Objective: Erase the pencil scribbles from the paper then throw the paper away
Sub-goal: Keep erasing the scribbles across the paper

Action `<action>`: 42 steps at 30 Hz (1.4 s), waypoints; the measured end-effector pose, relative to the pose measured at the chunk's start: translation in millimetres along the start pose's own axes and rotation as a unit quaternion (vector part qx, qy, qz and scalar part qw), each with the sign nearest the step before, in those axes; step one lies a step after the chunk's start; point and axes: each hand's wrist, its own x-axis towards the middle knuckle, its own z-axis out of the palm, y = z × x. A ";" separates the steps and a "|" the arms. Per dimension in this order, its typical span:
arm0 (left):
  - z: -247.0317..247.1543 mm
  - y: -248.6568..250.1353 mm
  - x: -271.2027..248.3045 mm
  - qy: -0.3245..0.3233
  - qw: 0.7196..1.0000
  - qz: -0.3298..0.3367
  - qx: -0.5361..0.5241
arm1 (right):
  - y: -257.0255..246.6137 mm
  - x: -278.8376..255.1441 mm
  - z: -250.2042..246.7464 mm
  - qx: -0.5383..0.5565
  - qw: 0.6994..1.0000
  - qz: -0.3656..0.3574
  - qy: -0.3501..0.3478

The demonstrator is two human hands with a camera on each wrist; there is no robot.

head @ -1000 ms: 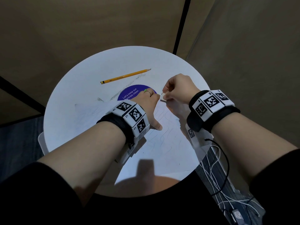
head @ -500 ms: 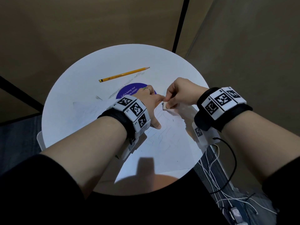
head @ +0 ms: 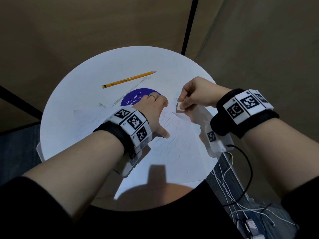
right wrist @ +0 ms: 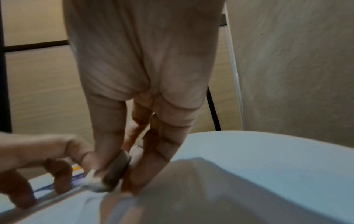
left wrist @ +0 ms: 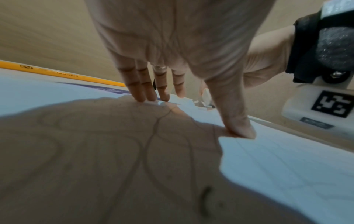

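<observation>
A white sheet of paper [head: 174, 152] with wavy pencil scribbles [left wrist: 153, 136] lies on the round white table [head: 82, 94]. My left hand [head: 155, 109] presses flat on the paper [left wrist: 287, 159], fingers spread straight and the thumb tip down near the scribbles. My right hand [head: 188, 99] pinches a small white eraser [head: 179, 106] between thumb and fingers, its end on the paper's far part just right of the left hand. In the right wrist view the eraser [right wrist: 116, 171] sits at the paper's crumpled far edge.
A yellow pencil [head: 129, 79] lies on the far left part of the table. A purple round sticker [head: 136, 97] with white text sits under my left fingertips. Eraser crumbs streak the table near the sticker. White cables [head: 229, 187] hang off the table's right edge.
My right hand with the eraser has slid a little toward me and to the right across the paper, rubbing. The left hand stays pressed on the sheet.
</observation>
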 end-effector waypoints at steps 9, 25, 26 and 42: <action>2.1 2.0 -5.3 -0.021 0.996 0.033 0.076 | 8.0 2.3 4.7 0.024 0.991 0.013 0.134; -6.7 11.3 9.4 -0.053 0.980 0.044 0.189 | 8.0 1.3 10.7 -0.003 0.990 0.000 0.142; -7.7 11.2 10.4 -0.055 0.979 0.045 0.189 | 7.5 -0.8 9.9 -0.005 0.988 -0.003 0.151; -4.1 5.6 0.2 -0.010 0.991 0.051 0.124 | 4.3 -22.1 23.4 -0.056 0.993 -0.048 0.093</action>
